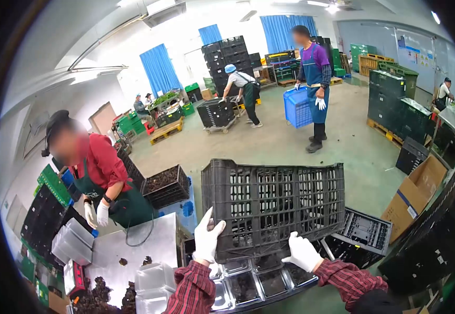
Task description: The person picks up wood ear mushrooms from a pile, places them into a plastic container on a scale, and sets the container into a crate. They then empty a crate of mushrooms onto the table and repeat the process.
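Observation:
A black slatted plastic crate is tilted up in front of me, above several clear plastic boxes with dark contents. My left hand, in a white glove, is at the crate's lower left corner with thumb and forefinger apart. My right hand, also gloved, touches the lower edge of the crate, its fingers curled. Left of my left hand, stacked clear containers stand on the metal table, beside dark clumps.
A person in a red top stands at the table's left. Behind are a crate of dark clumps and a person holding a blue crate. Cardboard and a black crate lie to the right.

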Tool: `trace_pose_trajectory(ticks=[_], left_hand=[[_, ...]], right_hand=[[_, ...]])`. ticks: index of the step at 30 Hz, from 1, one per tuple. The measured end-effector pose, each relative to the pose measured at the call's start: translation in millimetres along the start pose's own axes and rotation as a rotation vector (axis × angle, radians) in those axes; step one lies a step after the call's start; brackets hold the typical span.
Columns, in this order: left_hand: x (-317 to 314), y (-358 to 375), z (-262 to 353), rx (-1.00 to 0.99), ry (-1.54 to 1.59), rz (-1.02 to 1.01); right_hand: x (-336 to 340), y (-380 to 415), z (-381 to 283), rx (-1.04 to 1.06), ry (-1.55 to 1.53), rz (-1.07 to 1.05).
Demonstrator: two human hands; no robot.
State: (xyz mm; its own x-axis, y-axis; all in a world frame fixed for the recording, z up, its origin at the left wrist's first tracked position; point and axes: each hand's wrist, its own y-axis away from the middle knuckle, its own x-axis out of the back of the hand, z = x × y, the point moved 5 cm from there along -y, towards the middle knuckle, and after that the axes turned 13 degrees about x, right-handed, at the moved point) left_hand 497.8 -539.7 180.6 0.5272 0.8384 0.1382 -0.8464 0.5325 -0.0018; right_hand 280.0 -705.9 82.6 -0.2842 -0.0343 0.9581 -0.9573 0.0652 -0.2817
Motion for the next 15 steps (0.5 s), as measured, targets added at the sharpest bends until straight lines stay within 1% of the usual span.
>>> trace_pose_trajectory(ticks=[1,2,4,5,7,10,13,15], left_hand=[[1,-1,-1,0.018,0.016,-0.002],[1,-2,-2,0.035,0.041,-0.005],[6,-1,-4,0.050,0.017,-0.006],[7,0,-2,0.042,0.012,-0.040],[21,11,1,0.039,0.004,-0.058],[48,47,9,0.005,-0.346,-0.046],[88,98,-4,-0.064,-0.534,-0.003],[111,144,-12,-0.089,-0.719,0.014]], right_hand=[[-5,-1,1,-0.064,-0.064,0.011],[-25,1,6,0.013,0.121,0.175],[-51,-5,25,-0.071,-0.064,0.224],[-47,-6,26,-0.068,-0.067,0.226],[-38,-14,24,0.079,-0.073,0.238],[-30,-32,43,0.168,0.013,0.295],[-8,-66,65,0.225,0.080,0.192],[-6,-89,79,0.254,0.062,0.178]])
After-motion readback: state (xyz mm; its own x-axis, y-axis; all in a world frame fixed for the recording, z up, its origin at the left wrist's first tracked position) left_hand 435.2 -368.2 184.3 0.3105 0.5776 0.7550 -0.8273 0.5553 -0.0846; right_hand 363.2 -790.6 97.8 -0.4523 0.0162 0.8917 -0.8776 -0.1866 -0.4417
